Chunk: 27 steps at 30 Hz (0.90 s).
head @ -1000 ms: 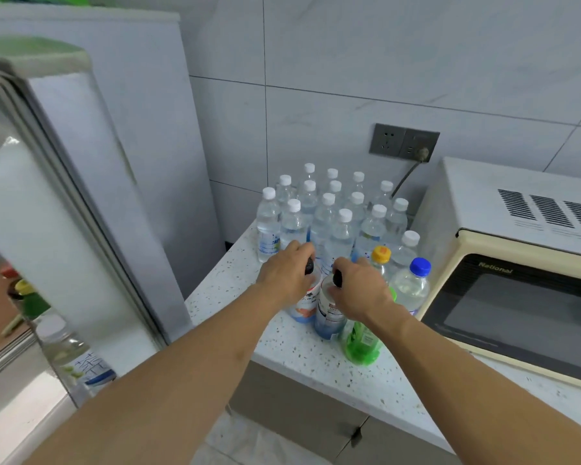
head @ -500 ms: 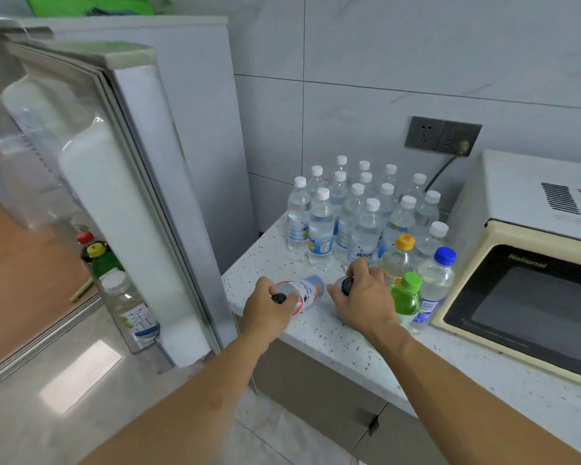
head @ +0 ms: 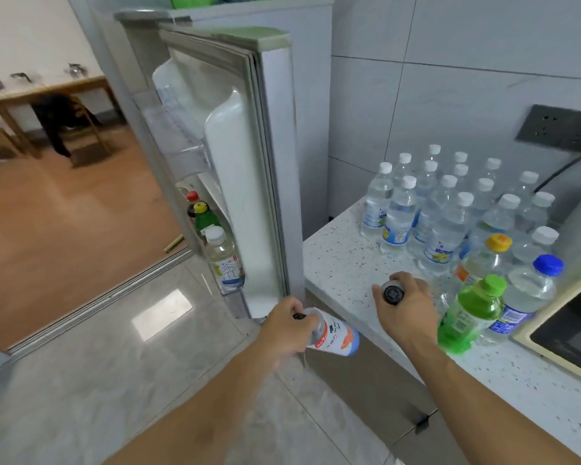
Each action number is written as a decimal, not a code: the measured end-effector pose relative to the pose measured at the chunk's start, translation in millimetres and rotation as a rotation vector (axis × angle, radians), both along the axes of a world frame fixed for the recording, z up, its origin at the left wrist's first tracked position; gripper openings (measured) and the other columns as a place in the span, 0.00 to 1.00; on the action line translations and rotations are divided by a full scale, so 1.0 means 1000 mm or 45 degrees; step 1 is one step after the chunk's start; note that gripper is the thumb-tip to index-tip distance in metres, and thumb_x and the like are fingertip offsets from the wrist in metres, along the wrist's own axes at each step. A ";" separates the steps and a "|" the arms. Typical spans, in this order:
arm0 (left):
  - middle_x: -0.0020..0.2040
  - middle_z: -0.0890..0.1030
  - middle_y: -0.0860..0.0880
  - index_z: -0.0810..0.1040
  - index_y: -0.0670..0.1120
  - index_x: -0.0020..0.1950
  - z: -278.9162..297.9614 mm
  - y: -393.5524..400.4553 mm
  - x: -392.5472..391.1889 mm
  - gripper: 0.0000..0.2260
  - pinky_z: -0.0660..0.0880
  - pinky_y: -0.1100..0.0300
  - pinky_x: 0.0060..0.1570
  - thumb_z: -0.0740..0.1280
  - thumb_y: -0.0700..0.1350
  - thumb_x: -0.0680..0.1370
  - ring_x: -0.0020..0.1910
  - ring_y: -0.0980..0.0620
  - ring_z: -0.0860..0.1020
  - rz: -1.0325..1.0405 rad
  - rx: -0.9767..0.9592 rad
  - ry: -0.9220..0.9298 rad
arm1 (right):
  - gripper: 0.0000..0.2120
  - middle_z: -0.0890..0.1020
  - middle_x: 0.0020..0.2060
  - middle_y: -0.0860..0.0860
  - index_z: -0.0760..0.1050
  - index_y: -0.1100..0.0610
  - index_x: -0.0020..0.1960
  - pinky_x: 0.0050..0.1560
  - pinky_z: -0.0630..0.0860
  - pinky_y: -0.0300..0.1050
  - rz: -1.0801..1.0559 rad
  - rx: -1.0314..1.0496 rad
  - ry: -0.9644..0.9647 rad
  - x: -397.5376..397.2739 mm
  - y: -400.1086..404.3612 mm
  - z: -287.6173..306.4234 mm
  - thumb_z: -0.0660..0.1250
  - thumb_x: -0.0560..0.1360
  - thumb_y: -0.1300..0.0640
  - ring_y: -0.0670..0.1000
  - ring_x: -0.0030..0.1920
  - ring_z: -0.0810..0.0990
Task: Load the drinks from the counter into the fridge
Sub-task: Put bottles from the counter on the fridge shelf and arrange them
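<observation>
The left hand [head: 284, 325] is wrapped around the neck end of a clear plastic bottle [head: 332, 337] with a white, red and orange label and a dark cap, held tilted on its side in the air just off the counter's front edge, below the bottom corner of the fridge door [head: 249, 182]. The right hand [head: 405, 305] is closed around a second bottle over the counter [head: 342, 263]; only its round black cap [head: 392, 293] shows, pointed at the camera. The counter is a pale speckled stone slab. On it stands a tight cluster of clear water bottles [head: 440, 209] with white caps and blue labels, and nearer the front a bright green bottle [head: 470, 313] with a green cap, one with a yellow cap [head: 498, 242] and one with a blue cap [head: 548, 265]. The white door hangs open, its smooth moulded liner and ribbed grey seal facing out; its lower shelf holds a tea bottle [head: 223, 260] with a white cap, with a green and a dark bottle behind it. A cream microwave [head: 550, 333] sits at the right edge.
</observation>
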State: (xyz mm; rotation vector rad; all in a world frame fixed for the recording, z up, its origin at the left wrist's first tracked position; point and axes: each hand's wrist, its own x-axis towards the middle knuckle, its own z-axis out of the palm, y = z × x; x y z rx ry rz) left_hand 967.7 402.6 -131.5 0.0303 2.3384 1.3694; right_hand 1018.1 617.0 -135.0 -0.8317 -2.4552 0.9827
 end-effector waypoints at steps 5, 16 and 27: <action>0.37 0.72 0.44 0.68 0.48 0.38 -0.034 -0.073 0.018 0.06 0.70 0.60 0.27 0.65 0.45 0.69 0.29 0.48 0.72 -0.043 -0.167 -0.147 | 0.07 0.75 0.44 0.44 0.73 0.43 0.47 0.39 0.68 0.40 0.240 -0.035 0.008 0.011 -0.055 0.007 0.69 0.74 0.44 0.47 0.39 0.75; 0.33 0.67 0.44 0.68 0.45 0.39 -0.106 -0.315 0.039 0.08 0.62 0.62 0.28 0.65 0.42 0.76 0.29 0.47 0.65 0.641 -0.066 -0.413 | 0.20 0.78 0.30 0.49 0.67 0.52 0.32 0.35 0.75 0.44 0.669 0.028 -0.613 -0.019 -0.269 -0.041 0.59 0.71 0.36 0.50 0.31 0.75; 0.30 0.78 0.47 0.77 0.43 0.33 -0.137 -0.498 0.060 0.11 0.71 0.61 0.32 0.67 0.50 0.69 0.30 0.47 0.77 1.134 -0.096 -0.407 | 0.18 0.76 0.44 0.55 0.77 0.50 0.40 0.44 0.76 0.45 0.504 -0.081 -0.865 -0.044 -0.419 -0.085 0.63 0.72 0.35 0.57 0.39 0.80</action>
